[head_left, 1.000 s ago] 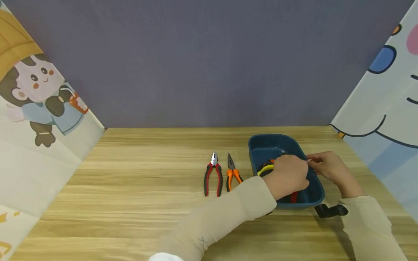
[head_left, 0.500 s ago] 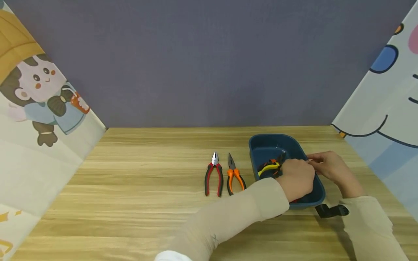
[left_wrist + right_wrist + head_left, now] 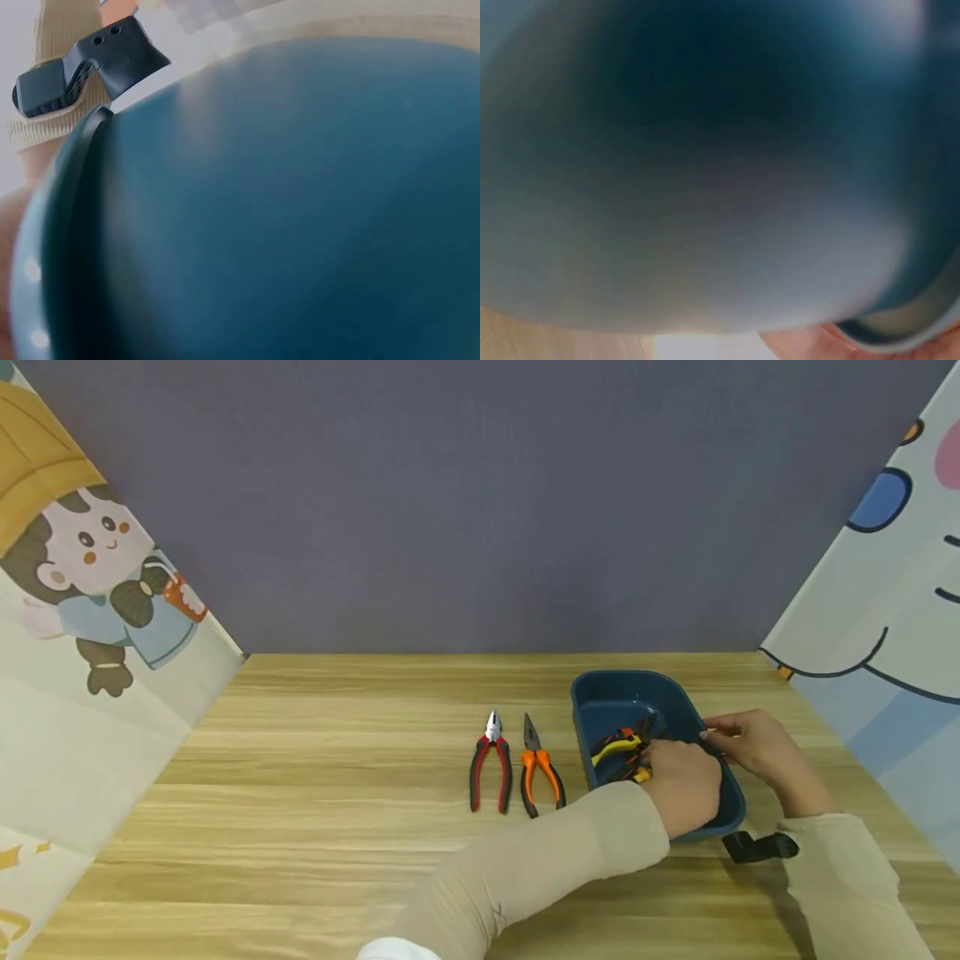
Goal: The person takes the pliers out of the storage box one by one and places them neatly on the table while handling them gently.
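A dark blue plastic bin (image 3: pixel 618 687) stands on the right side of the table, with several tools heaped inside. My left hand (image 3: pixel 684 785) reaches down into it; its fingertips are hidden, so whether they hold a tool is unclear. Yellow-handled pliers (image 3: pixel 618 748) lie in the bin to the left of that hand, and an orange-yellow piece (image 3: pixel 642 774) shows by its fingers. At the bin's right rim, my right hand (image 3: pixel 753 747) pinches the edge between thumb and fingers. Both wrist views are mostly filled by the blurred bin wall (image 3: pixel 285 202).
Left of the bin, red-and-black combination pliers (image 3: pixel 491 760) and orange-and-black needle-nose pliers (image 3: pixel 540 768) lie side by side on the wooden table (image 3: pixel 315 777). A grey panel (image 3: pixel 480 510) rises behind. A black wrist camera (image 3: pixel 761 846) juts from the right sleeve.
My left hand has moved right and slightly toward the near end inside the bin, uncovering more of the yellow-handled pliers and the orange-yellow piece. My right hand stays on the rim.
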### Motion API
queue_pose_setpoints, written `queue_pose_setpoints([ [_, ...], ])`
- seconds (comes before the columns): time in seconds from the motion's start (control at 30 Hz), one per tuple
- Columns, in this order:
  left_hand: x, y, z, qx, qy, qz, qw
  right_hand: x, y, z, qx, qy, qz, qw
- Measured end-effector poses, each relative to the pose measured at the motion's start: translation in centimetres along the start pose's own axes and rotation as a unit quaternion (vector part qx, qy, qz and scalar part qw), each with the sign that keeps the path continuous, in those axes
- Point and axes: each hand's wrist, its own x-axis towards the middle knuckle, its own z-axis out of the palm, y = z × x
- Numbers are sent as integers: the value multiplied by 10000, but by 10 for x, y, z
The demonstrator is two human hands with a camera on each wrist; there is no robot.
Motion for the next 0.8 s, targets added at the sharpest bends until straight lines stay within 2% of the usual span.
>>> queue_pose_setpoints([
  [0.3, 2, 6, 7, 326, -105, -117, 9993, 1, -3, 0, -20, -19, 0, 10000],
  [0.53, 4, 12, 10, 509, -368, -341, 9974, 2, -2, -1, -74, -37, -16, 10000],
  [0.8, 4, 14, 10, 456, -266, -496, 9974, 0, -1, 0, 44, -33, 19, 10000],
])
